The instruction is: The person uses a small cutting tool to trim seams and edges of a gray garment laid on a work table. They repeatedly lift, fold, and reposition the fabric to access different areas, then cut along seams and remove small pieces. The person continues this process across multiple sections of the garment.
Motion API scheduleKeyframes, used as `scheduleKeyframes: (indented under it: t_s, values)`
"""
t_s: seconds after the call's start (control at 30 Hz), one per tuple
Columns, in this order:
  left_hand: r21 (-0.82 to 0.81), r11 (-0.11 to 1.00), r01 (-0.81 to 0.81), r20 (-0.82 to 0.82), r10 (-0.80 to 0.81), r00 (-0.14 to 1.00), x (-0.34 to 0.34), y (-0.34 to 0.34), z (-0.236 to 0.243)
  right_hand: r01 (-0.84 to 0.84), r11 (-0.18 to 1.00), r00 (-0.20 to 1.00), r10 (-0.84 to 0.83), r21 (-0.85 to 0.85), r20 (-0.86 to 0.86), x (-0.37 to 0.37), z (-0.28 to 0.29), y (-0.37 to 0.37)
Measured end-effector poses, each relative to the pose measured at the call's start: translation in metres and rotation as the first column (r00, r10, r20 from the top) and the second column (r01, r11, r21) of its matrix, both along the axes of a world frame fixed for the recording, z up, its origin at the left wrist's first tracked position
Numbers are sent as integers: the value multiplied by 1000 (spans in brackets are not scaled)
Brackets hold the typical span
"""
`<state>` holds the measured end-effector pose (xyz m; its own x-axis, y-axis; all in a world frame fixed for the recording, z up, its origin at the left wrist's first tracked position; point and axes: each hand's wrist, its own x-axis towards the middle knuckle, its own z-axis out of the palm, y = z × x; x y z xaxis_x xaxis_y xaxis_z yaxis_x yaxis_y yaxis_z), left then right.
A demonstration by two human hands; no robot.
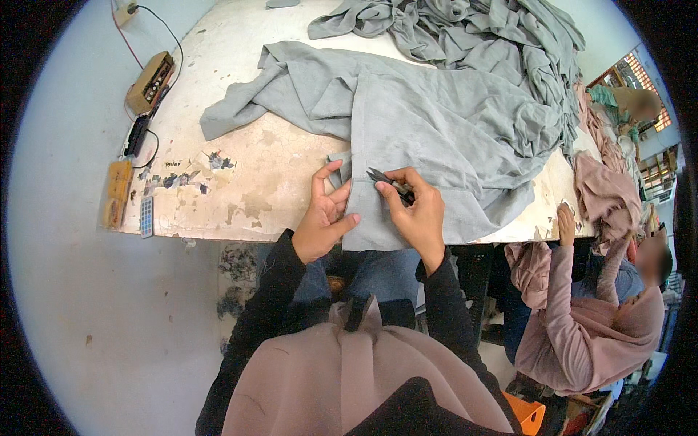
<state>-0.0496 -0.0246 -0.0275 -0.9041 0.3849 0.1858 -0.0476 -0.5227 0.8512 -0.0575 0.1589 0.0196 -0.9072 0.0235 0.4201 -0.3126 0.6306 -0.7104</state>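
A grey garment (429,123) lies spread over the table, its near part hanging slightly past the front edge. My right hand (416,211) is closed around a pair of small dark thread snips (376,176), held over the cloth with the pointed tips at a seam near its left edge. Much of the snips is hidden by my fingers. Beside that edge, my left hand (325,218) has its fingers apart, the thumb and fingertips touching the cloth's border. A small folded flap of grey cloth (339,168) sticks out by the left fingertips.
More grey fabric (502,43) is heaped at the far right of the worn white table (283,167). A radio-like box (150,81), a remote control (147,216) and cables line the left edge. At right sits another person (582,334), one hand on the table, near pink cloth (607,190).
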Motion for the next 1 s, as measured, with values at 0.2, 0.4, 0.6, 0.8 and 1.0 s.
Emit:
scheduleKeyframes:
  t_s: [0.2,0.4,0.6,0.8,1.0]
  values:
    - [17,1000,-10,-24,11,1000,-1,0,-2,14,994,1000,-13,108,-14,0,5,-1]
    - [-11,1000,27,-2,-27,1000,1,-3,1,14,992,992,3,129,-126,-1,5,-5]
    - [-23,999,36,5,-35,999,1,-4,1,30,989,992,-11,145,-128,0,4,-6]
    - [-38,999,30,-3,-30,1000,1,-4,-2,20,998,995,-13,64,-101,-1,2,-5]
    - [17,1000,22,-35,-21,999,0,-3,-2,-2,999,1000,2,-43,-13,0,-2,-3]
